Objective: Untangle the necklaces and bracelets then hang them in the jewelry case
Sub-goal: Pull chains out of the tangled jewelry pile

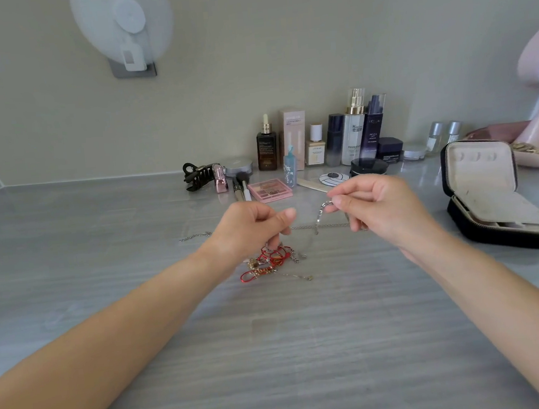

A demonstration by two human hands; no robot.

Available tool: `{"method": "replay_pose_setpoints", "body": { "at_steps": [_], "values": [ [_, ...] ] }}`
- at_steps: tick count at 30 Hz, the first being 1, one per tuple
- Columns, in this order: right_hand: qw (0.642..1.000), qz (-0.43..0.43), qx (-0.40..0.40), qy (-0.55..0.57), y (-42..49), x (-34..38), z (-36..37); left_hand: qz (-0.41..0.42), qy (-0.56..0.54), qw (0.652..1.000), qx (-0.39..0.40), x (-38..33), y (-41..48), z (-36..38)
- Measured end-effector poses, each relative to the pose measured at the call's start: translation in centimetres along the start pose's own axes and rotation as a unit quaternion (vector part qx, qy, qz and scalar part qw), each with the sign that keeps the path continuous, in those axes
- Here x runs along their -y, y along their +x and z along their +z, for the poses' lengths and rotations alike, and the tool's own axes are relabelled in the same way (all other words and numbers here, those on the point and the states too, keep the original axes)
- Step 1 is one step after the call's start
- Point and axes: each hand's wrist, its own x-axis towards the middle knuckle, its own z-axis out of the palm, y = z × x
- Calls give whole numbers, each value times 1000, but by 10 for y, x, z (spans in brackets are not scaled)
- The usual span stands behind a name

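My right hand [376,208] pinches a silver chain [319,217] by its clasp while my left hand [250,228] pinches a fine strand [309,245] above the red-cord tangle [273,259] lying on the surface [274,350] left of the open jewelry case [489,198], with a dark L'OREAL bottle [373,126] farther back, left of that case.

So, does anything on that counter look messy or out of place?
Only the jewelry tangle: red cords and thin chains heaped in a knot on the counter under the left hand, which pinches a strand. The right hand pinches a silver chain raised above it. The open jewelry case looks undamaged.
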Motion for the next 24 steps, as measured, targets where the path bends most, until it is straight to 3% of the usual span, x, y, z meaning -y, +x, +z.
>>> {"method": "replay_pose_setpoints", "body": {
  "at_steps": [3, 9, 15, 20, 24],
  "values": [
    [1000, -3, -6, -9, 0, 0, -2, -3, -39, 999, -3, 0, 0, -1],
    [989, 43, 77, -118, -2, -7, 1, 14, -116, 993, 35, -1, 1, -3],
    [997, 35, 56, -47, -2, -1, -1, 16, -110, 993, 43, -4, -2, -1],
    [995, 0, 98, 1, -5, 8, 2, 23, -116, 992, 34, -3, -1, 1],
    [994, -29, 83, -58, -5, 7, 4, 28, -109, 993, 32, -5, -3, 2]
  ]
}}
